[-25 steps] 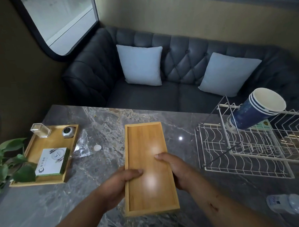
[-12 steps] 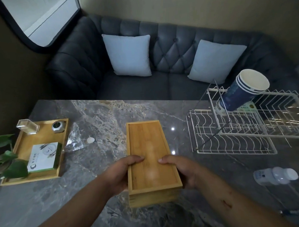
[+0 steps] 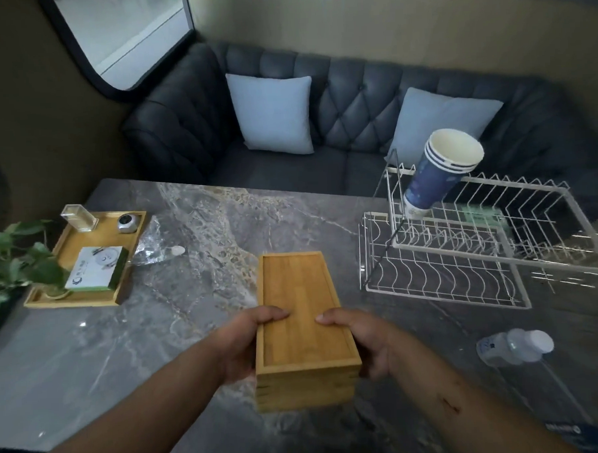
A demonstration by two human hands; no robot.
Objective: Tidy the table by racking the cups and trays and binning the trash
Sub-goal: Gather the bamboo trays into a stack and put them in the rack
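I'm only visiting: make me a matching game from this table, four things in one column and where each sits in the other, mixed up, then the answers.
Things
1. empty tray
2. cups
3. bottle
4. wrapper

Places
A. lying on its side at the right of the table
B. gripped by the left hand and right hand
C. beside the loaded tray
D. leaning in the rack

Pairs: 1-B, 2-D, 3-A, 4-C
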